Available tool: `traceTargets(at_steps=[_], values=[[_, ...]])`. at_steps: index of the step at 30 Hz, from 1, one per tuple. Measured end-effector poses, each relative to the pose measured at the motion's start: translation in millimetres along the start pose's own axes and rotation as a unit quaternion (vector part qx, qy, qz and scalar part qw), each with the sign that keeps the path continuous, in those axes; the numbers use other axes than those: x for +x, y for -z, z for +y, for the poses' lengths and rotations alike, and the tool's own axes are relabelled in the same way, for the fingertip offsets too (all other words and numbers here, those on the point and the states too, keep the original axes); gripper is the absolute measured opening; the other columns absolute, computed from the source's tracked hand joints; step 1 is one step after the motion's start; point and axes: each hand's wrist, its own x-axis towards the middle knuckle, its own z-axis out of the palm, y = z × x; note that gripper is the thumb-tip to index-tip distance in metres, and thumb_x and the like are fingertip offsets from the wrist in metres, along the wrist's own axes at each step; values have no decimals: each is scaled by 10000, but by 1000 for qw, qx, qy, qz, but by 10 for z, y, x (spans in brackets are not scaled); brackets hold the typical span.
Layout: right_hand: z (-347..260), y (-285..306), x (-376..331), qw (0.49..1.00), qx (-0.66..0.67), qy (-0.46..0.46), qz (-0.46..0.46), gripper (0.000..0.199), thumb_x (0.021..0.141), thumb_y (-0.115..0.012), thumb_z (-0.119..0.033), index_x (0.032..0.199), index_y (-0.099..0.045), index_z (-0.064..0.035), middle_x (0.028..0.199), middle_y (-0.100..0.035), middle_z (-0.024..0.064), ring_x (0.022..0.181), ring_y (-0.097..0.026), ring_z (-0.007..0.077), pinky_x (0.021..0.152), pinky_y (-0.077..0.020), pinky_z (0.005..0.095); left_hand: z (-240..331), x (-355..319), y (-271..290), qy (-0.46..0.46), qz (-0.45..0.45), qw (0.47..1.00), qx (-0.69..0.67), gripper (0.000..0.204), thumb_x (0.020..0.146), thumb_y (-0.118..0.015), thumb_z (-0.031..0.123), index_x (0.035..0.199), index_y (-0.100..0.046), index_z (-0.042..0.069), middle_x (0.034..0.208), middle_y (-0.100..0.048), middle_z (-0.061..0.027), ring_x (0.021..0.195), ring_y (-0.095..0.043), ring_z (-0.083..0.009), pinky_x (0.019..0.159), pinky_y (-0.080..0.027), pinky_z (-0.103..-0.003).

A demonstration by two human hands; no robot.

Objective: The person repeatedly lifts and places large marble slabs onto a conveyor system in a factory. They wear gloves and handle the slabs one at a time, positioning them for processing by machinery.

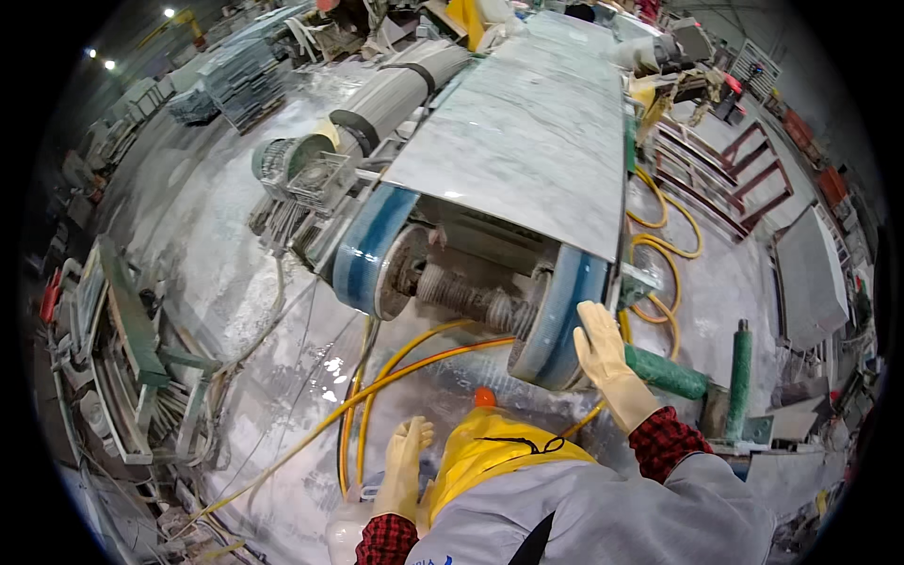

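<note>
- White, grey-veined slab (532, 127) lies over two blue belts (562, 315), near edge short of their rounded ends.
- Right hand (610, 367) has its grip spread beside the right belt, contact unclear; left hand (405, 461) half-curls, whether holding anything I cannot tell.
- Best keep fingers clear of the ribbed shaft (466, 295).
- Floor (212, 240) at left offers more stepping room; yellow hoses (452, 354) cross it, a green post (740, 377) narrows the right.

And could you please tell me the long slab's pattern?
The long slab is whitish with grey veins, as the head view shows.
</note>
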Motion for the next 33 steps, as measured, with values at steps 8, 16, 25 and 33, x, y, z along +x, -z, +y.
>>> traceTargets(at_steps=[8, 16, 25, 33], values=[[434, -664, 1281, 994, -57, -39, 81, 526, 1029, -685, -236, 1510, -601, -39, 1513, -635, 221, 1431, -551, 456, 1260, -383, 551, 1213, 281, 275, -101, 73, 989, 79, 516, 1109, -639, 418, 1337, -673, -44, 1220, -777, -181, 1070, -760, -224, 996, -597, -362], [678, -809, 1742, 970, -128, -173, 114, 453, 1016, -674, -221, 1429, -643, -39, 1475, -649, 202, 1386, -563, 425, 1215, -411, 550, 2614, 1258, 69, -321, 63, 903, 277, 376, 1109, -668, 247, 1386, -712, -3, 1347, -757, -176, 1226, -715, -252, 1071, -532, -372], [532, -591, 1705, 962, -164, -158, 153, 405, 934, -715, -180, 1301, -691, -11, 1287, -707, 224, 1232, -633, 434, 1093, -464, 575, 3905, 2713, -1090, -618, -33, 599, 509, 524, 1038, -692, 189, 1503, -602, -36, 1529, -603, -304, 1428, -539, -514, 1253, -358, -585], [288, -396, 1809, 964, -155, -167, 134, 391, 872, -721, -152, 1227, -684, 8, 1199, -687, 194, 1077, -624, 414, 974, -484, 535, 4218, 3389, -1652, -592, -2, 560, 580, 572, 1031, -672, 320, 1532, -589, 56, 1588, -559, -255, 1479, -471, -493, 1265, -307, -612]])
